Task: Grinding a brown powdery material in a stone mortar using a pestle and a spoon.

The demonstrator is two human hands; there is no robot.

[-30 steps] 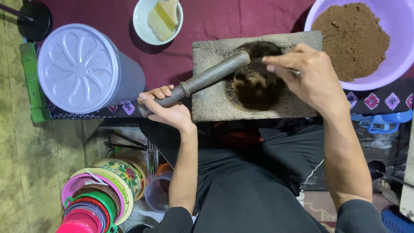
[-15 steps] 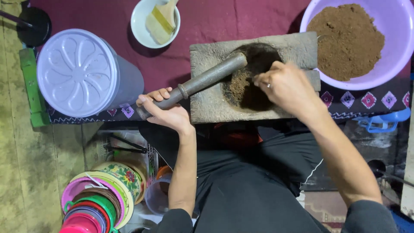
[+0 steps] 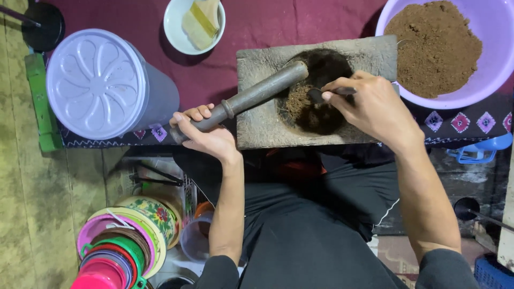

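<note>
Looking straight down here. The stone mortar slab (image 3: 267, 120) sits in the upper middle of the frame on the maroon tabletop (image 3: 251, 24), with a round hollow on its right half holding dark brown ground stuff (image 3: 300, 104).

The left hand (image 3: 206, 134) is wrapped tight around the lower end of the stone pestle (image 3: 251, 96). The pestle's long axis runs diagonally, from that hand at lower left up to the upper right, and its thick head rests at the upper left rim of the hollow, just touching the ground stuff.

The right hand (image 3: 375, 107) comes in from the right, fingers pinched shut on a small dark spoon (image 3: 326, 93). The spoon lies roughly level, its tip pointing left into the hollow, right beside the pestle head. So the paste sits just left of and below the right hand, which is clearly the nearer of the two; the left hand is off the slab's lower left corner, with the pestle reaching in between.

Other things: a lavender bowl (image 3: 498, 48) of brown powder in the upper right, nearly touching the slab's corner. A small white bowl (image 3: 174, 32) with pale yellow pieces at top centre. A big lidded plastic container (image 3: 101, 83) at upper left. A stack of colourful plastic dishes (image 3: 118, 246) at lower left.
</note>
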